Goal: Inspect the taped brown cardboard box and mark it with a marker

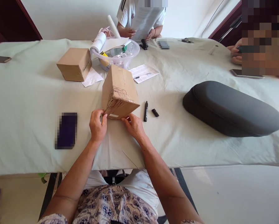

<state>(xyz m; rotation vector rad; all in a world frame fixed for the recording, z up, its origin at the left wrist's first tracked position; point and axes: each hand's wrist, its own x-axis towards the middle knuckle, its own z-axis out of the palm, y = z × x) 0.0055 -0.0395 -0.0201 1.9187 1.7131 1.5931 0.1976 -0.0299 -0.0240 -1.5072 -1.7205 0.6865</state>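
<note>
A brown cardboard box [124, 82] stands on the table in front of me, turned at an angle. A tangle of thin dark strands or lines runs over its near top edge and down its left side. My left hand [98, 126] grips the box at its lower left corner, close to where the strands end. With thumb and fingers closed, my right hand [133, 126] holds the near bottom edge, beside small white printing. Just right of the box lie a black marker [146, 111] and its separate cap [155, 112].
A second cardboard box [75, 63] and a plastic basin [133, 54] of bottles and rolls stand behind. A large dark case [233, 109] lies right; a phone [66, 130] lies left. Printed paper [145, 72] rests beyond the box. Other people sit opposite and at right.
</note>
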